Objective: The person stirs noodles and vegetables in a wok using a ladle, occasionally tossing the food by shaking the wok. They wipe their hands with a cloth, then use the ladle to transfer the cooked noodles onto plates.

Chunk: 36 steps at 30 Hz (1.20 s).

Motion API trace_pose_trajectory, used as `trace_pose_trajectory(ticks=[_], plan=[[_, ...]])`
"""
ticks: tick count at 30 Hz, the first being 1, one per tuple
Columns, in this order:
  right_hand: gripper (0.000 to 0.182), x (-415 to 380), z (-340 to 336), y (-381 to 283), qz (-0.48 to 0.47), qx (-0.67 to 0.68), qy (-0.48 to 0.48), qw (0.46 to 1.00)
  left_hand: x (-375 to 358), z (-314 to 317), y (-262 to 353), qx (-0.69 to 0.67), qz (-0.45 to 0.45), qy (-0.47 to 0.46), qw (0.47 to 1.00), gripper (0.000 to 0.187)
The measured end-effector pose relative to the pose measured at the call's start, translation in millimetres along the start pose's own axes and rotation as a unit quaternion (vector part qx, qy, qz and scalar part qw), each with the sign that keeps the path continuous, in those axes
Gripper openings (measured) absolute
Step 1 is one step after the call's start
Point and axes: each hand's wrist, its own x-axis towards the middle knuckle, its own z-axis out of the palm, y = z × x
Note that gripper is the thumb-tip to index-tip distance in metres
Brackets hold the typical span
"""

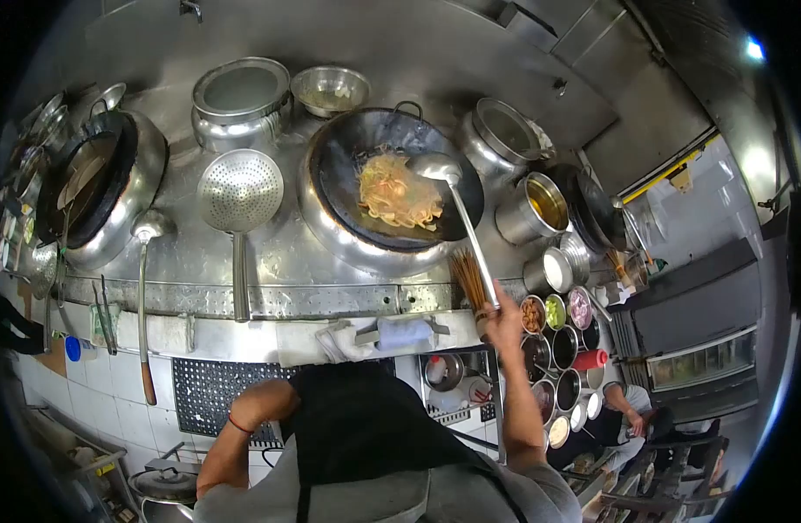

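Note:
My right hand (pixel 505 327) is closed around the handle of a long metal ladle (pixel 468 222). The ladle's bowl rests over the food in a black wok (pixel 331 166), at the right of the heap. The food (pixel 396 193) looks like noodles or strips in an orange-brown sauce, with some steam or haze. My left hand (pixel 265 403) is bent in at my waist, against the black apron (pixel 357 418); its fingers are hidden. A bamboo brush (pixel 470 275) stands beside the ladle handle, near my right hand.
A perforated skimmer (pixel 241 192) and another ladle (pixel 144 288) lie left of the wok. Lidded pots (pixel 242 91) stand behind. At right are a pot of yellow liquid (pixel 549 200) and several ingredient containers (pixel 564 349). Another person (pixel 627 410) is at lower right.

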Motion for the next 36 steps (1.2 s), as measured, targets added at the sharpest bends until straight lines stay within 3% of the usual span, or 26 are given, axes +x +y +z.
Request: trace_pose_trajectory(ticks=[2, 3, 4, 5, 7, 9, 13, 16, 18, 20, 22, 26, 29, 36], plan=[[0.058, -22, 25, -8, 0.022, 0.047, 0.013, 0.999, 8, -7, 3, 0.027, 0.04, 0.046, 0.998, 0.031], [0.057, -25, 24, -22, 0.087, 0.096, 0.0, 0.992, 10, -13, 7, 0.027, 0.04, 0.043, 0.998, 0.031], [0.057, -23, 21, -34, 0.148, 0.146, -0.012, 0.978, 14, -21, 13, -0.011, 0.048, 0.074, 0.996, 0.031], [0.057, -23, 8, -45, 0.148, 0.148, -0.013, 0.978, 15, -28, 19, -0.048, 0.054, 0.104, 0.992, 0.032], [0.055, -24, -36, -58, 0.181, 0.061, -0.068, 0.979, 11, -33, 23, -0.049, 0.051, 0.127, 0.989, 0.031], [0.055, -34, -79, -46, 0.111, 0.003, -0.052, 0.993, 11, -21, 16, -0.06, 0.07, 0.185, 0.978, 0.03], [0.056, -28, -135, -93, 0.154, -0.086, -0.114, 0.978, 2, -19, 7, -0.069, 0.045, 0.172, 0.982, 0.03], [0.059, -28, -106, -87, 0.132, -0.13, -0.123, 0.975, 8, -19, 5, -0.082, 0.028, 0.156, 0.984, 0.031], [0.061, -28, -75, -75, 0.118, -0.119, -0.128, 0.978, 11, -24, 9, -0.085, 0.03, 0.087, 0.992, 0.029], [0.062, -28, -58, -85, 0.019, -0.039, -0.09, 0.995, 22, -9, 3, -0.102, 0.064, 0.141, 0.983, 0.03], [0.061, -37, -41, -63, 0.073, 0.018, -0.108, 0.991, 17, -17, 6, -0.112, 0.037, 0.152, 0.981, 0.03], [0.059, -40, -14, -59, 0.031, 0.039, -0.07, 0.996, 16, -24, 1, -0.094, 0.012, 0.131, 0.987, 0.031], [0.06, -42, -7, -55, 0.107, 0.04, -0.07, 0.991, 16, -25, 0, -0.096, -0.007, 0.141, 0.985, 0.032], [0.061, -36, 2, -44, 0.181, 0.122, -0.086, 0.972, 45, -27, 7, -0.103, 0.039, 0.161, 0.981, 0.032]])
